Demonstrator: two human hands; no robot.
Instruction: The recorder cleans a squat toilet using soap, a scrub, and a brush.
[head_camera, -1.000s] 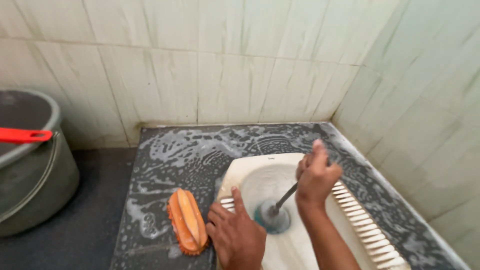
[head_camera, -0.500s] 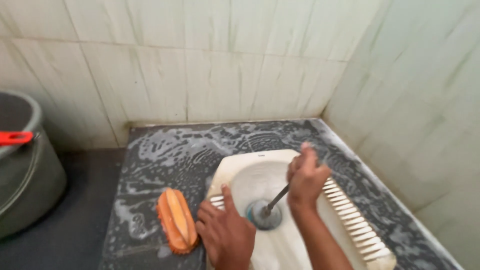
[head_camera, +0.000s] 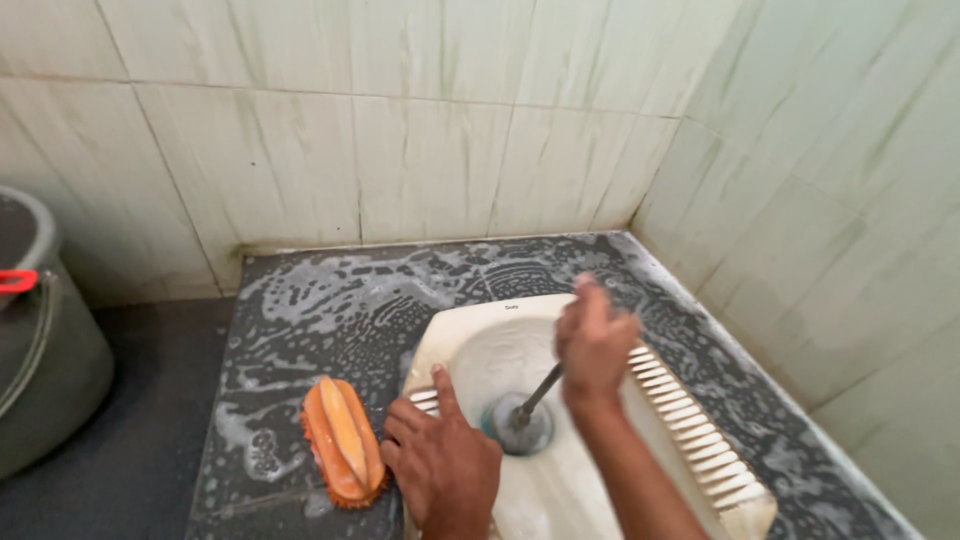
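Nearest you, your left hand lies flat with fingers spread on the left footrest of the white squat toilet pan, just right of the orange scrub brush on the soapy dark platform. Your right hand is clenched round the toilet brush, its head down in the bowl. Farther left stands a grey bucket.

Both of the person's arms come in from the bottom edge of the view and are bare, with no sleeve showing on either forearm. The left hand wears no glove, ring or watch, and its fingers and thumb show plainly. The right hand is also ungloved and unadorned, though slightly blurred, above a bare wrist.
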